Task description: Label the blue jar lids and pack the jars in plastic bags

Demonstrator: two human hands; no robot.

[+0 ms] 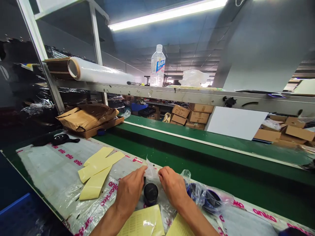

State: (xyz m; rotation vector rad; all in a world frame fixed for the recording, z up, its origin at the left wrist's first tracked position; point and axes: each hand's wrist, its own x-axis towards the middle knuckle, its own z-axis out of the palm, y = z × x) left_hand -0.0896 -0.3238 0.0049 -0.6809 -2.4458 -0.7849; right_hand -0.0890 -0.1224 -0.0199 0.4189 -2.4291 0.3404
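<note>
Between my two hands a clear plastic bag (pixel 152 172) is stretched upward. My left hand (pixel 131 188) pinches its left edge and my right hand (pixel 172 185) pinches the right edge. Just below the bag's top, by my left fingers, is a round black object (pixel 151 193); whether it sits inside the bag I cannot tell. Yellow label sheets (pixel 144 223) lie nearest me under my wrists, and more yellow strips (pixel 100 168) are spread to the left. Right of my right hand rests a dark blue item in clear plastic (pixel 206 198).
Printed plastic film (pixel 61 167) covers the worktop beside a green conveyor belt (pixel 172 157). A brown paper package (pixel 88 118) and a black item (pixel 59 139) lie at the left. Above runs a metal shelf (pixel 192 95) with a water bottle (pixel 157 67) and a film roll (pixel 98 72).
</note>
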